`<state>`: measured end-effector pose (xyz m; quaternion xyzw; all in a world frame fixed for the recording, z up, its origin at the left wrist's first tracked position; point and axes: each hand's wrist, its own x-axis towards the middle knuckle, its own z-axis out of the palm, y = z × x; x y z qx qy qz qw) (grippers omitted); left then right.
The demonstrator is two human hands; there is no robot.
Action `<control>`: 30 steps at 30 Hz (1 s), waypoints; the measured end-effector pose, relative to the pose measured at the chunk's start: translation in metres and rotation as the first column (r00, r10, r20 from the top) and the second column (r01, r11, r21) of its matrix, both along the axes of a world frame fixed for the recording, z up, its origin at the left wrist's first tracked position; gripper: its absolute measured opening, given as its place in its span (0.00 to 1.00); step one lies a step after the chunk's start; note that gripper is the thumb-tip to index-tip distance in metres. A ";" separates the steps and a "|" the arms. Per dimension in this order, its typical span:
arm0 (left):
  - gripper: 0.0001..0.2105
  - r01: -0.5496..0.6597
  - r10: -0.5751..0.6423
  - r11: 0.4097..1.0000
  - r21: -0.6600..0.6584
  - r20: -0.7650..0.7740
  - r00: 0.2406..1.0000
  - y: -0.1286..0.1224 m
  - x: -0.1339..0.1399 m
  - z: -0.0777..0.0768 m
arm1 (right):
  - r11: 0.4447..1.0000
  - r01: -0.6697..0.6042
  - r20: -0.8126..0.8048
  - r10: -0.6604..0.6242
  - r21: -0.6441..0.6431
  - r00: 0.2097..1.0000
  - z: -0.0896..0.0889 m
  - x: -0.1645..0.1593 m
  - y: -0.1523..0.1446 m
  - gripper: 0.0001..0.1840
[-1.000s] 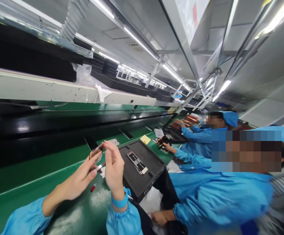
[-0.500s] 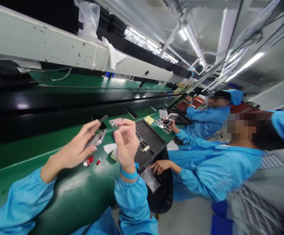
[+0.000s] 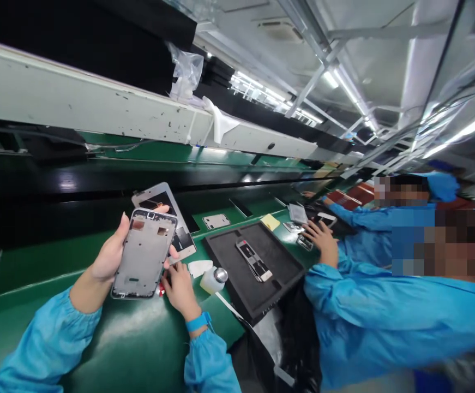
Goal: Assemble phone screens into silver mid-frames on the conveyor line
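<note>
My left hand (image 3: 112,254) is closed around a grey phone frame (image 3: 141,259), held upright with its flat inner face towards me. Behind the frame is a second phone part (image 3: 186,240), with a pale border and black areas. Whether my left fingers also grip that part is hidden. My right hand (image 3: 182,289), a blue band at its wrist, reaches down to the green bench. Its bent fingertips are at small red pieces (image 3: 161,290), just right of the frame's lower edge; what they pinch, if anything, is hidden.
A black tray (image 3: 216,240) holding phone parts lies to the right, beside a bottle with a metal top (image 3: 215,279) and a white cloth (image 3: 199,267). Farther along are a pale plate (image 3: 216,220), a yellow note (image 3: 270,221) and a co-worker's hand (image 3: 323,240).
My left hand has turned the phone frame so its inner face shows. My right hand has come down from mid-air to the red pieces. The view has swung, and the neighbour's arm has reached forward.
</note>
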<state>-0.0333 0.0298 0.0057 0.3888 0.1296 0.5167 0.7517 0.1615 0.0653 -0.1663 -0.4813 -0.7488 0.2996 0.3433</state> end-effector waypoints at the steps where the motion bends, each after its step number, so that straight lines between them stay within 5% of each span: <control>1: 0.50 0.012 -0.012 1.000 -0.003 0.008 1.000 -0.002 0.000 0.002 | 1.000 0.012 -0.015 -0.011 0.003 1.000 0.001 0.001 0.001 0.04; 5: 0.45 0.058 -0.058 0.998 0.000 0.020 0.998 -0.009 0.004 0.005 | 0.998 0.062 -0.139 -0.061 0.003 0.988 0.018 0.011 0.009 0.15; 9: 0.43 0.096 -0.096 0.995 0.006 -0.028 0.995 -0.015 0.008 0.003 | 0.999 0.027 -0.340 -0.036 -0.031 0.940 0.069 0.027 0.007 0.36; 12: 0.40 0.123 -0.120 0.991 0.048 -0.061 0.991 -0.017 0.007 0.000 | 0.957 -0.251 -0.616 0.111 -0.146 0.780 0.112 0.031 -0.008 0.52; 15: 0.37 0.120 -0.115 0.992 0.041 -0.108 0.988 -0.016 0.005 0.002 | 0.856 -0.463 -0.715 0.173 -0.231 0.677 0.136 0.025 -0.020 0.59; 19: 0.35 0.112 -0.111 0.994 -0.003 -0.165 0.980 -0.012 0.003 0.003 | 0.731 -0.640 -0.834 0.187 -0.235 0.520 0.137 0.013 -0.022 0.49; 21: 0.35 0.114 -0.111 0.993 0.012 -0.159 0.981 -0.011 0.003 0.000 | 0.718 -0.656 -0.860 0.165 -0.232 0.484 0.133 0.009 -0.022 0.42; 25: 0.40 0.113 -0.117 0.993 -0.036 -0.113 0.987 -0.012 0.007 -0.004 | 0.803 -0.541 -0.822 0.118 -0.252 0.557 0.125 0.006 -0.028 0.36; 28: 0.44 0.073 -0.076 0.995 -0.065 -0.049 0.996 -0.016 0.011 0.001 | 0.888 -0.433 -0.771 0.163 -0.157 0.615 0.120 0.013 -0.036 0.40; 30: 0.42 0.022 -0.022 0.999 -0.032 0.007 1.000 -0.020 0.014 0.007 | 0.946 -0.319 -0.660 0.204 -0.057 0.723 0.115 0.024 -0.040 0.43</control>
